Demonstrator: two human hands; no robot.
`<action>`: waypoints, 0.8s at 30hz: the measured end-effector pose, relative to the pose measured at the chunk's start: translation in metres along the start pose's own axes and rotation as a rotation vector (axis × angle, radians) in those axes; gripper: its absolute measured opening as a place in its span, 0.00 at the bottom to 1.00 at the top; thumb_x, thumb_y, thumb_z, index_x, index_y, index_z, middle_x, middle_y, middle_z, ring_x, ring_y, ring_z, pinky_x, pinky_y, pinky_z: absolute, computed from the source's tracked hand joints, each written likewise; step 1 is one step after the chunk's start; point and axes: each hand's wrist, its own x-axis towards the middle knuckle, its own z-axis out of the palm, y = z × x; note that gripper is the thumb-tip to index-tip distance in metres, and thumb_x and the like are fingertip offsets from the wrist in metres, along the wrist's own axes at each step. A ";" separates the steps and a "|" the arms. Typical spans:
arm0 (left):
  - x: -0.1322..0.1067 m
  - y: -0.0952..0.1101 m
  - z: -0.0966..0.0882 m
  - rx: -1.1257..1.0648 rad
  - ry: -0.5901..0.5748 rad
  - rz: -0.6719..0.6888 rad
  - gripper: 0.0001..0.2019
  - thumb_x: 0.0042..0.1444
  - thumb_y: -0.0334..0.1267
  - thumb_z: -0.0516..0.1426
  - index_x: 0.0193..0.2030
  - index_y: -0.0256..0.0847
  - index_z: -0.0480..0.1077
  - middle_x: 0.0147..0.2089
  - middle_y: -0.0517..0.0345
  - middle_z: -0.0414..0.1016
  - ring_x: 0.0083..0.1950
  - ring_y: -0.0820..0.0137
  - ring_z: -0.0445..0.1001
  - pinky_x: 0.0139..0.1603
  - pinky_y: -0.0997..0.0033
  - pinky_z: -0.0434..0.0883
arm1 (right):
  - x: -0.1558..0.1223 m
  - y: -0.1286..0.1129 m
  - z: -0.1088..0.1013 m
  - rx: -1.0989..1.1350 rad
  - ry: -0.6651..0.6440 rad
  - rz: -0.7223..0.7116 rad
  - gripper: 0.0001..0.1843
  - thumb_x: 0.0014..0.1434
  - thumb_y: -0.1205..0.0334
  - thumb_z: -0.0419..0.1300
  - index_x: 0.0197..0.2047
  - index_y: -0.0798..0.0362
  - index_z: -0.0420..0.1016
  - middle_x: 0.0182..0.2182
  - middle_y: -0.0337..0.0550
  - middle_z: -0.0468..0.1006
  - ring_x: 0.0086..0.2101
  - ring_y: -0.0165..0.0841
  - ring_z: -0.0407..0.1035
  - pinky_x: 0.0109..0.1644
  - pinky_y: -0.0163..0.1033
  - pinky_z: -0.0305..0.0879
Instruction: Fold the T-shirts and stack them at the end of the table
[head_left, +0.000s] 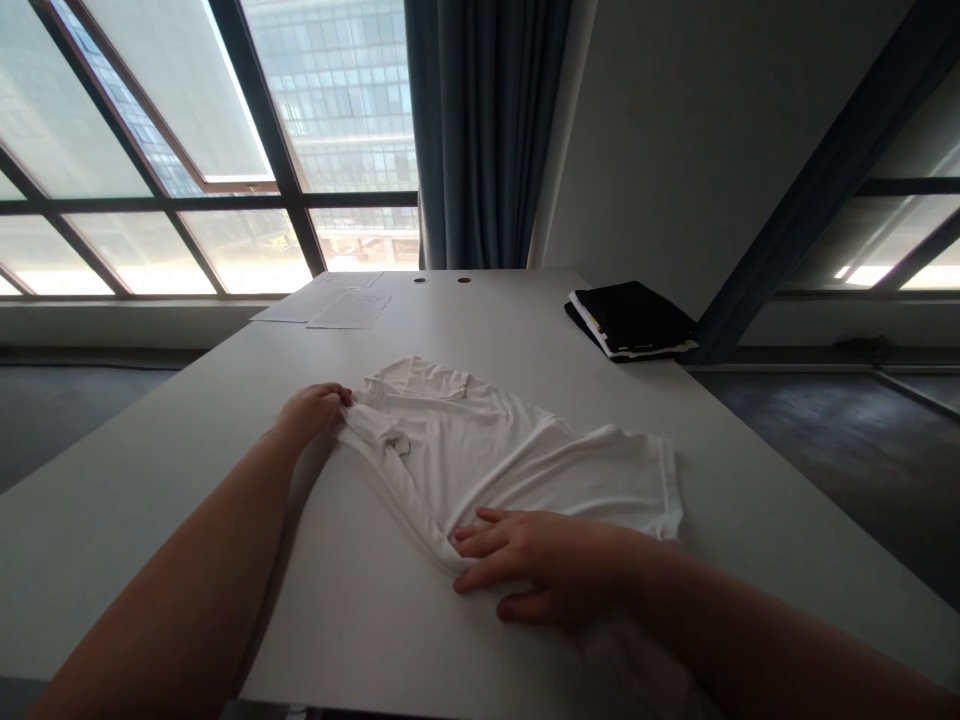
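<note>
A white T-shirt (480,440) lies spread and wrinkled over the middle of the white table (360,620). My left hand (315,412) is closed, pinching the shirt's edge at its left side and pulling the cloth taut. Lower down, my right hand (536,560) rests palm down on the near part of the shirt, its fingers spread apart. One hemmed sleeve or edge points to the right, beyond my right hand. My right forearm covers some of the near cloth.
Sheets of paper (349,309) lie at the far left of the table. A stack of black folded cloth (634,315) sits at the far right. Behind the table hang a blue curtain (487,130) and slanted windows (337,90).
</note>
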 end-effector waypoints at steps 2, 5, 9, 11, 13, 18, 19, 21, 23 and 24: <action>-0.003 0.006 -0.005 0.077 -0.029 -0.029 0.22 0.61 0.44 0.45 0.41 0.43 0.80 0.49 0.49 0.83 0.50 0.56 0.79 0.48 0.64 0.73 | 0.002 -0.006 0.001 0.098 -0.041 -0.050 0.31 0.65 0.64 0.62 0.70 0.42 0.68 0.66 0.46 0.71 0.67 0.39 0.61 0.75 0.51 0.41; -0.011 0.019 -0.006 0.255 -0.054 -0.055 0.27 0.61 0.56 0.46 0.44 0.40 0.79 0.48 0.40 0.82 0.50 0.48 0.79 0.49 0.56 0.72 | 0.002 -0.006 -0.001 0.154 0.024 -0.027 0.29 0.67 0.61 0.60 0.70 0.44 0.67 0.68 0.45 0.69 0.68 0.37 0.59 0.74 0.46 0.48; -0.018 0.031 0.008 0.330 -0.104 -0.072 0.28 0.61 0.55 0.49 0.58 0.41 0.74 0.58 0.37 0.78 0.56 0.47 0.77 0.52 0.52 0.72 | -0.003 0.017 -0.008 -0.026 0.217 0.268 0.27 0.67 0.56 0.60 0.69 0.46 0.70 0.71 0.47 0.62 0.72 0.42 0.48 0.74 0.51 0.49; -0.015 0.031 0.016 0.320 -0.125 -0.097 0.28 0.62 0.55 0.47 0.61 0.44 0.72 0.65 0.38 0.72 0.61 0.46 0.74 0.55 0.49 0.70 | -0.008 0.032 -0.012 -0.135 0.245 0.408 0.30 0.67 0.52 0.60 0.71 0.45 0.67 0.73 0.46 0.58 0.72 0.44 0.47 0.75 0.53 0.44; -0.010 0.027 0.020 0.313 -0.133 -0.150 0.30 0.63 0.57 0.47 0.65 0.46 0.70 0.70 0.38 0.67 0.64 0.45 0.71 0.58 0.47 0.68 | -0.012 0.045 -0.016 -0.221 0.246 0.490 0.32 0.67 0.50 0.59 0.72 0.46 0.64 0.74 0.47 0.53 0.73 0.45 0.46 0.76 0.54 0.39; -0.006 0.021 0.016 0.287 -0.119 -0.226 0.33 0.63 0.59 0.46 0.70 0.46 0.65 0.74 0.37 0.60 0.71 0.43 0.63 0.63 0.43 0.63 | -0.022 0.063 -0.023 -0.347 0.287 0.623 0.33 0.68 0.47 0.55 0.73 0.48 0.63 0.74 0.49 0.52 0.72 0.46 0.48 0.75 0.54 0.43; -0.009 0.023 0.013 0.297 -0.094 -0.220 0.33 0.63 0.58 0.46 0.69 0.46 0.65 0.75 0.38 0.58 0.72 0.42 0.61 0.63 0.42 0.62 | -0.023 0.065 -0.024 -0.372 0.295 0.650 0.34 0.68 0.47 0.55 0.73 0.48 0.62 0.74 0.50 0.52 0.72 0.46 0.48 0.75 0.54 0.43; -0.018 0.032 0.007 0.324 -0.029 -0.187 0.31 0.64 0.58 0.45 0.66 0.45 0.68 0.74 0.38 0.60 0.71 0.41 0.61 0.62 0.39 0.62 | -0.027 0.069 -0.025 -0.424 0.308 0.707 0.34 0.68 0.47 0.54 0.74 0.49 0.61 0.74 0.52 0.52 0.72 0.47 0.49 0.74 0.55 0.44; -0.029 0.046 0.004 0.332 0.015 -0.118 0.30 0.66 0.58 0.43 0.63 0.45 0.70 0.68 0.37 0.68 0.66 0.42 0.67 0.60 0.39 0.63 | -0.031 0.074 -0.027 -0.460 0.305 0.761 0.35 0.68 0.46 0.53 0.74 0.49 0.60 0.74 0.53 0.52 0.71 0.48 0.50 0.74 0.56 0.45; -0.035 0.053 0.005 0.320 0.009 -0.072 0.29 0.67 0.58 0.42 0.62 0.45 0.71 0.64 0.37 0.72 0.63 0.43 0.70 0.59 0.39 0.64 | -0.033 0.077 -0.029 -0.470 0.300 0.787 0.36 0.68 0.46 0.53 0.75 0.50 0.59 0.74 0.54 0.53 0.71 0.49 0.50 0.74 0.55 0.45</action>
